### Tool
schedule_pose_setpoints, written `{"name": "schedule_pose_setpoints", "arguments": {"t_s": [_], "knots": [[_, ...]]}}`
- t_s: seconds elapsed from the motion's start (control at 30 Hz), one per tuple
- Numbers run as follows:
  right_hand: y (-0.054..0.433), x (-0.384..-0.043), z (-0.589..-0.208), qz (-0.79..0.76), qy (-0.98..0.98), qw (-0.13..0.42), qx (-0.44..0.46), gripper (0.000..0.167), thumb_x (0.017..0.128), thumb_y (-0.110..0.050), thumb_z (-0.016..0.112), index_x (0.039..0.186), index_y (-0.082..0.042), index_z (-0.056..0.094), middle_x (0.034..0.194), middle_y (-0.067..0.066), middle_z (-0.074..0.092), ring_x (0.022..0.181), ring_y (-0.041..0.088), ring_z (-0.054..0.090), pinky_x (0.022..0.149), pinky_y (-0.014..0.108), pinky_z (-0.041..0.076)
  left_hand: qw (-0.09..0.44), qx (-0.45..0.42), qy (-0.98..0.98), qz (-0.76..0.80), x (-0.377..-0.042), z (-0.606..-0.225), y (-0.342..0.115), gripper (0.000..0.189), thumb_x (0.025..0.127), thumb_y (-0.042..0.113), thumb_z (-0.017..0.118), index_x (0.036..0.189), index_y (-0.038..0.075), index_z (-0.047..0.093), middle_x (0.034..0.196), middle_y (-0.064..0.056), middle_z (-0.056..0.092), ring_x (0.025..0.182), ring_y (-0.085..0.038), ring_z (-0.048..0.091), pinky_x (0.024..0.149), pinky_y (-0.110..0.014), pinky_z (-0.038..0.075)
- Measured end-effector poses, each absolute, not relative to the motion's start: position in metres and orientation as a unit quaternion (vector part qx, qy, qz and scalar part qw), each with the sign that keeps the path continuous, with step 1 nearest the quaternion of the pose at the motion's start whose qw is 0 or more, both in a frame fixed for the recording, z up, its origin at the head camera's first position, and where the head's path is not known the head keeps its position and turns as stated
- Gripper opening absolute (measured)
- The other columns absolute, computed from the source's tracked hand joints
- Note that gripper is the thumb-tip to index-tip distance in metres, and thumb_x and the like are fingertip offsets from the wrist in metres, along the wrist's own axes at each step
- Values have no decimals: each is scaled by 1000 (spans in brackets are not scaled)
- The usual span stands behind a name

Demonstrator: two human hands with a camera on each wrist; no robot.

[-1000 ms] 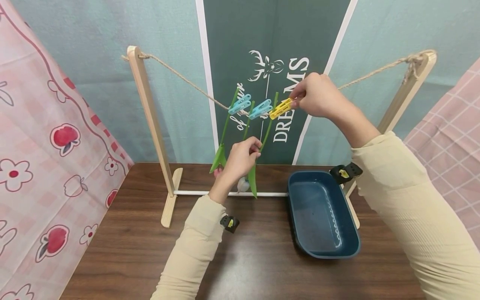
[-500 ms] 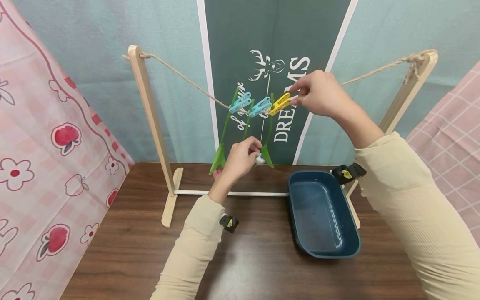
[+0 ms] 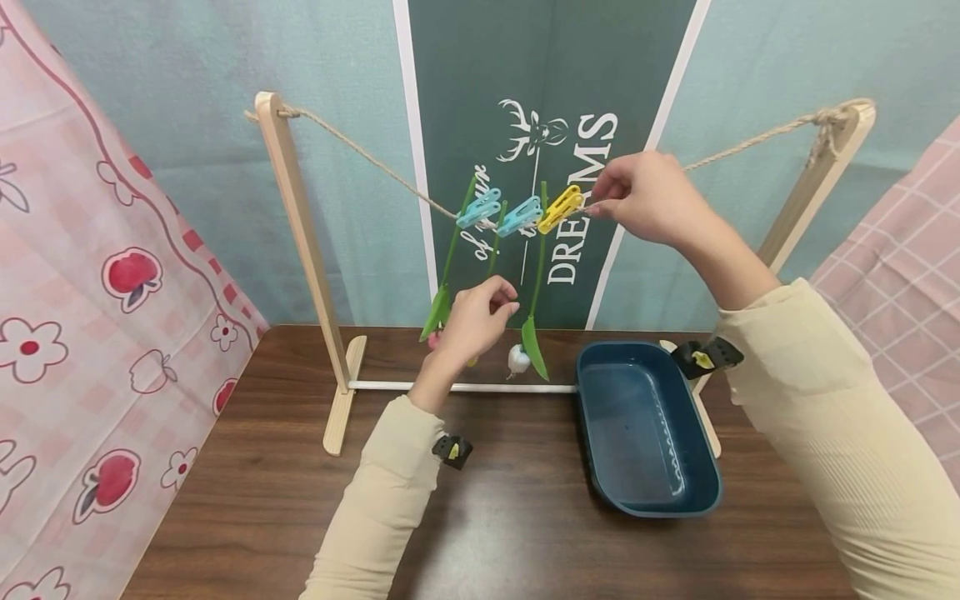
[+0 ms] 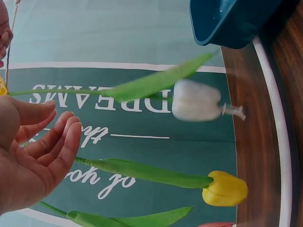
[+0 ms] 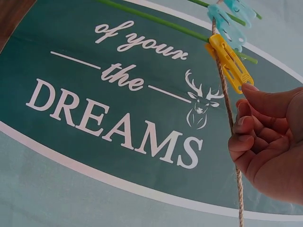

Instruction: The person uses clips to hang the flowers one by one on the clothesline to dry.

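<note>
Three artificial tulips hang upside down from a twine rope, held by two blue clothespins and a yellow clothespin. The white tulip hangs by its green stem from the yellow one; a yellow tulip and a partly hidden red-pink tulip hang further left. My left hand holds nothing, its fingers loosely bent just left of the white tulip's stem. My right hand is right beside the yellow clothespin, thumb tip at its handle end in the right wrist view, fingertips close to the rope.
Wooden posts, left and right, carry the rope, joined low down by a white rod. A dark blue basin stands on the brown table at the right. Printed cloths hang behind and at the sides.
My left hand has let go of the white tulip, which now hangs lower and straight. My right fingers have come off the yellow clothespin and moved slightly right.
</note>
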State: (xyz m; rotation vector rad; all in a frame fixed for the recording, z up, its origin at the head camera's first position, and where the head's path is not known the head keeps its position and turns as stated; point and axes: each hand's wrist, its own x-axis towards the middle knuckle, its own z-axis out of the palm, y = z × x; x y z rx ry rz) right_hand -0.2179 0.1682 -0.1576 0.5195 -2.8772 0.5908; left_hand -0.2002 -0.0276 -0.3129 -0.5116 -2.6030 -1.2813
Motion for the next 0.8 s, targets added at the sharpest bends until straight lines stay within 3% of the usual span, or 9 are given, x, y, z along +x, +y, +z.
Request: {"name": "schedule_pose_setpoints", "arguments": {"t_s": [0.8], "knots": [[183, -202, -186, 220, -955, 60, 190, 13, 85, -15, 64, 87, -1, 65, 67, 4, 59, 64, 21, 49, 56, 34, 35, 105, -155, -882, -432, -196, -317, -39, 7, 89, 14, 59, 92, 9, 61, 80, 0, 62, 71, -13, 55, 65, -28, 43]]}}
